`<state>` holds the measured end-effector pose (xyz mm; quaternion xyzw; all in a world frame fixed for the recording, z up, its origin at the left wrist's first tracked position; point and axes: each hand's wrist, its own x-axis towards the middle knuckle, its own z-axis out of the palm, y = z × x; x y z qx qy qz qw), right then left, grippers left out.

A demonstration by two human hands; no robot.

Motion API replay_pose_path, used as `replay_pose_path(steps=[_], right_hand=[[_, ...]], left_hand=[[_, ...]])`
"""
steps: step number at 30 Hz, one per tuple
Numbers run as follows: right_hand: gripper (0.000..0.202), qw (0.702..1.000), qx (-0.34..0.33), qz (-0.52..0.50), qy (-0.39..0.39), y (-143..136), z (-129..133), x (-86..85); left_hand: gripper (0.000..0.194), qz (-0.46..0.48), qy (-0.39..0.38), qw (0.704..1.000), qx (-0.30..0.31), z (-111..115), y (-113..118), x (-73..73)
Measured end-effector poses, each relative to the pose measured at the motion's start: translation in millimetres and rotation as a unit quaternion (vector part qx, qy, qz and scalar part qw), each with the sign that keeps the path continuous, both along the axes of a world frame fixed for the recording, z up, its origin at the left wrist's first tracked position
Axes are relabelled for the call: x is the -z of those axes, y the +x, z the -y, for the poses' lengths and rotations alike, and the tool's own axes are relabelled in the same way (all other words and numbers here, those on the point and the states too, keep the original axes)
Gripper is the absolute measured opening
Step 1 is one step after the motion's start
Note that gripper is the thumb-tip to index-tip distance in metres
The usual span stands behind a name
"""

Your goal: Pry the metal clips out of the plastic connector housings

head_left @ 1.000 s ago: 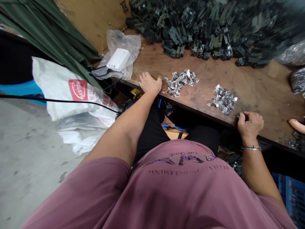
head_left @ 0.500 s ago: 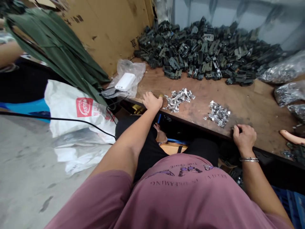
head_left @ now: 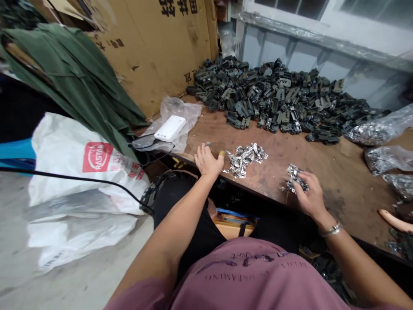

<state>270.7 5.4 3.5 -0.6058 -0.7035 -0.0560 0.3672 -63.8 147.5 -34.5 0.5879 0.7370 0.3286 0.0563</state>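
My left hand (head_left: 209, 162) rests on the front edge of the wooden table (head_left: 206, 129), fingers stretched out flat. A yellowish bit (head_left: 222, 153) shows at its thumb tip; whether it is worn or lying there I cannot tell. Just right of that hand lies a loose pile of small shiny metal clips (head_left: 247, 158). Over a second, smaller heap of metal pieces (head_left: 294, 173) is my right hand (head_left: 311, 193), thumb and fingers apart, touching its right side. Its fingers partly cover this heap, and no piece is plainly gripped.
Dark plastic parts (head_left: 274, 94) are heaped along the table's back. Clear bags of metal pieces (head_left: 383, 159) sit at the right. A white power bank (head_left: 170, 128) with cables lies on plastic at left. A white sack (head_left: 71, 172) stands beside a cardboard box (head_left: 155, 56).
My right hand has moved left and forward from the table edge onto the smaller metal heap, its curled fingers now spread. My left hand stays in place. The view has tilted up.
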Motion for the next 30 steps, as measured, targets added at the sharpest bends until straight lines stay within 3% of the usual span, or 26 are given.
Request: replay_pose_path(steps=[3,6,10,13,16,22,30], right_hand=[[0.035,0.996,-0.048,0.007,-0.070,-45.9,-77.1,-19.2],[0.045,0.986,-0.046,0.021,-0.160,-88.7,-160.2,-28.2],[0.057,0.971,0.022,0.030,-0.237,-133.1,-252.4,-28.1],[0.066,0.959,0.090,0.018,-0.268,-148.8,-296.6,-20.8],[0.064,0.950,0.116,0.015,-0.289,-148.7,-317.8,-9.2],[0.036,0.952,0.084,0.016,-0.295,-127.6,-322.2,4.0],[0.068,0.957,0.087,-0.021,-0.277,-133.6,-330.8,5.6]], left_hand=[[0.056,0.004,-0.008,1.000,0.007,0.4,-0.4,-2.7],[0.056,0.004,-0.006,1.000,0.004,0.1,-0.7,-4.2],[0.054,0.011,-0.013,1.000,-0.006,-0.7,-0.6,-4.9],[0.053,0.009,-0.021,1.000,-0.005,-0.9,-1.3,-5.0],[0.053,0.004,-0.021,1.000,-0.003,-0.8,-2.4,-4.9],[0.054,0.010,-0.023,1.000,0.004,-0.4,-2.8,-5.6],[0.048,0.004,-0.007,1.000,-0.004,-0.9,-2.8,-4.1]])
